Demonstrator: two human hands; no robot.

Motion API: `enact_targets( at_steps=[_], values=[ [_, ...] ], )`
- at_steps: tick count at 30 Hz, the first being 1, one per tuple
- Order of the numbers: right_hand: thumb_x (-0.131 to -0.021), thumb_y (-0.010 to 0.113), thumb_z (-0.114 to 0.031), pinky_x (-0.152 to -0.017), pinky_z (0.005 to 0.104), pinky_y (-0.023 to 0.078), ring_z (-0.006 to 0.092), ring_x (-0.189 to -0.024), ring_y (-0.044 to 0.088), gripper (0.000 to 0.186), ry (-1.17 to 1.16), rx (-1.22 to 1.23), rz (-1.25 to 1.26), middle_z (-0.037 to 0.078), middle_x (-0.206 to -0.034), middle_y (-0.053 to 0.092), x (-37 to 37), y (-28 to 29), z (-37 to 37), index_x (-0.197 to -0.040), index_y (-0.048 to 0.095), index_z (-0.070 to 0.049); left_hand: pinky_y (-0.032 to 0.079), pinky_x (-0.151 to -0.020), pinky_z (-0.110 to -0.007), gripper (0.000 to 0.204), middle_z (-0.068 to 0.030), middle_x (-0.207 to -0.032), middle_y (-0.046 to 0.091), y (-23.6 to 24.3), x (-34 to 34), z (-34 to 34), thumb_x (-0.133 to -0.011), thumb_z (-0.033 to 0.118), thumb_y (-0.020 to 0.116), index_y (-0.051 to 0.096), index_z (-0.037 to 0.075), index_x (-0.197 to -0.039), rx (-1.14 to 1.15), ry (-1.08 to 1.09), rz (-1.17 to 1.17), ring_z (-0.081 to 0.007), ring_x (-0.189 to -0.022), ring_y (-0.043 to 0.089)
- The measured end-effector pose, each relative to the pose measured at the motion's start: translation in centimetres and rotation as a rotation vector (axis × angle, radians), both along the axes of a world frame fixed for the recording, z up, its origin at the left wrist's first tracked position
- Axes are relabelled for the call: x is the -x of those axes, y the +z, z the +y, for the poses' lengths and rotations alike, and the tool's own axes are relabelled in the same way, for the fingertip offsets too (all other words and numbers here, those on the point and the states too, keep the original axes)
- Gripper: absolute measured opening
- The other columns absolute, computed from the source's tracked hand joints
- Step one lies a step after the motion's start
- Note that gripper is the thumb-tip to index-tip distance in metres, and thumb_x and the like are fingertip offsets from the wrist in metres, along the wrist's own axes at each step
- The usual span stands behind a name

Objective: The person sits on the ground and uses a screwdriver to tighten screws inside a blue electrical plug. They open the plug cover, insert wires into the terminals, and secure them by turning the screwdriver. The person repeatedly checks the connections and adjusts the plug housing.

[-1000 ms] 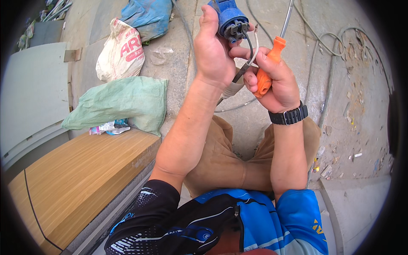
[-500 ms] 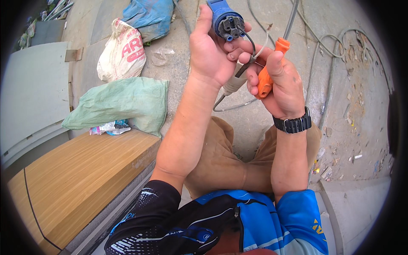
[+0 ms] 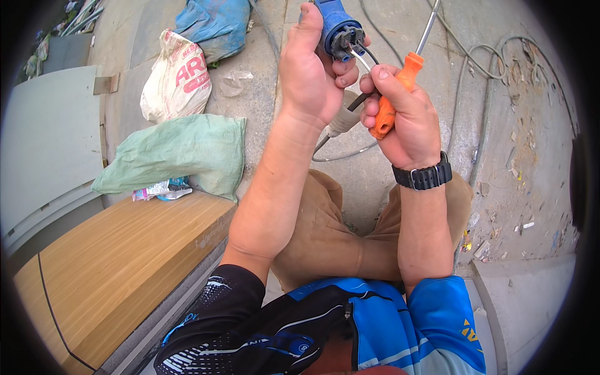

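My left hand (image 3: 312,84) is closed round a blue industrial plug (image 3: 340,25), whose dark terminal end faces me. A white wire (image 3: 360,60) and a black wire (image 3: 369,53) run from my right fingers to the terminals; how firmly they sit there I cannot tell. My right hand (image 3: 406,119) holds an orange-handled screwdriver (image 3: 400,90) across the palm, its shaft pointing up and away. Thumb and fingertips of that hand also pinch the wires by the end of the dark cable (image 3: 356,102). A pale sleeve (image 3: 344,120) hangs round this cable below.
A wood-grain board (image 3: 125,250) lies at the left, with a green sack (image 3: 181,150) at its far end. Beyond are a white sack (image 3: 175,81) and a blue sack (image 3: 215,31). Grey cables (image 3: 484,69) loop over the concrete at the right, among small litter.
The white wire's free end has swung from upright to the plug's terminals. My right hand has moved slightly left and up, its fingers now pinching the wires. The plug has shifted slightly right.
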State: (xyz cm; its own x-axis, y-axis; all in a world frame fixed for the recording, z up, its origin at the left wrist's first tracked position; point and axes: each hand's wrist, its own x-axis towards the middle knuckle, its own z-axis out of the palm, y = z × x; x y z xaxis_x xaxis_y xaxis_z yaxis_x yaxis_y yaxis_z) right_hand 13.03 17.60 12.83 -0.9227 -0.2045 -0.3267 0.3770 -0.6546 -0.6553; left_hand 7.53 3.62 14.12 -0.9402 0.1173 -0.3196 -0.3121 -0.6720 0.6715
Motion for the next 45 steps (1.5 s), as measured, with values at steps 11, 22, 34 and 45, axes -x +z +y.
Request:
enact_targets(
  at_steps=[11,22,34,45],
  values=[
    [-0.097,0.064,-0.012,-0.053,0.0272,0.049,0.0115,-0.063,0.059,0.021,-0.184,-0.011,0.058,0.010,-0.096,0.066,-0.2,0.9,-0.6,-0.115,0.056,-0.006,0.034,-0.043,-0.025,0.054,-0.0047,-0.068,0.057,-0.8,0.2,0.1,-0.102,0.054,0.045,0.061,0.004,-0.092,-0.126,-0.046,-0.079,-0.0100,-0.047,0.042],
    [-0.095,0.068,-0.017,-0.052,0.0251,0.046,0.0096,-0.060,0.057,0.026,-0.206,-0.456,0.098,0.006,-0.092,0.064,-0.1,2.1,-0.2,-0.114,0.064,0.001,0.031,-0.038,-0.022,0.031,-0.0041,-0.080,0.058,-0.1,-0.1,1.1,-0.100,0.040,0.059,0.042,0.014,-0.104,0.233,0.083,0.062,-0.0064,-0.049,0.045],
    [-0.093,0.072,-0.025,-0.049,0.0225,0.033,0.0055,-0.054,0.048,0.027,-0.127,-0.731,0.222,-0.002,-0.062,0.055,-0.3,3.2,0.3,-0.099,0.071,0.001,0.046,-0.062,-0.022,0.038,-0.0069,-0.095,0.068,-0.1,0.1,-0.8,-0.093,0.036,0.071,0.069,0.002,-0.111,1.061,0.157,0.461,-0.0092,-0.072,0.060],
    [-0.093,0.070,-0.022,-0.050,0.0232,0.038,0.0051,-0.055,0.049,0.023,-0.039,-0.690,0.158,-0.002,-0.064,0.057,0.1,3.7,-0.2,-0.095,0.070,0.002,0.053,-0.069,-0.024,0.015,-0.0072,-0.088,0.072,1.1,-0.9,-2.0,-0.091,0.010,0.072,0.072,-0.003,-0.099,0.685,-0.112,0.444,-0.0103,-0.079,0.066]
  ],
)
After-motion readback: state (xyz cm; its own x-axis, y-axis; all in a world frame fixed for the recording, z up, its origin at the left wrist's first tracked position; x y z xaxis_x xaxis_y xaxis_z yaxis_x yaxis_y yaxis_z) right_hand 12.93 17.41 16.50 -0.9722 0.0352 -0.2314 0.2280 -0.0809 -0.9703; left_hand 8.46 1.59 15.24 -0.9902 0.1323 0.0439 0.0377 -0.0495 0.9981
